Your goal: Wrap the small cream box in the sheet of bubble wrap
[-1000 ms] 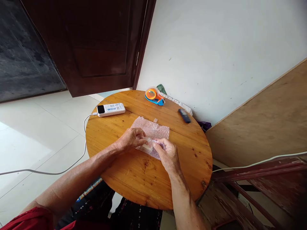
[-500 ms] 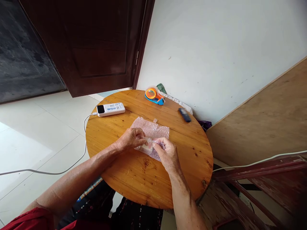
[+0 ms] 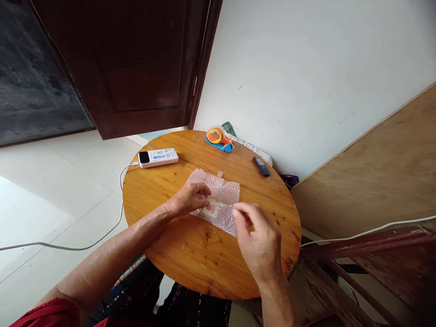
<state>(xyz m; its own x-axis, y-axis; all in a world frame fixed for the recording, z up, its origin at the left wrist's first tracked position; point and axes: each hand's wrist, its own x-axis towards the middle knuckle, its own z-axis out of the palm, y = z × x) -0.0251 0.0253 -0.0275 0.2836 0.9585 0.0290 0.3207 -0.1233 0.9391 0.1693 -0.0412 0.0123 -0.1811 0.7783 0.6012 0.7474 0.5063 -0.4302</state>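
Note:
Pinkish bubble wrap lies spread near the middle of the round wooden table, with a small flat card-like item showing at its near part. My left hand rests at the wrap's left side, its fingers curled with thumb and fingertips at the wrap's edge. Just right of the wrap, my right hand is raised, thumb and index fingertip close together near the wrap's right edge; whether anything is between them is too small to tell.
An orange and blue tape dispenser stands at the table's back. A white device with a cable sits at the left. A dark blurred object lies at the back right, near the wall.
My right hand has moved right and toward me, off the middle of the wrap. The card-like item shows more. My left hand has stayed nearly in place, its fingers slightly looser.

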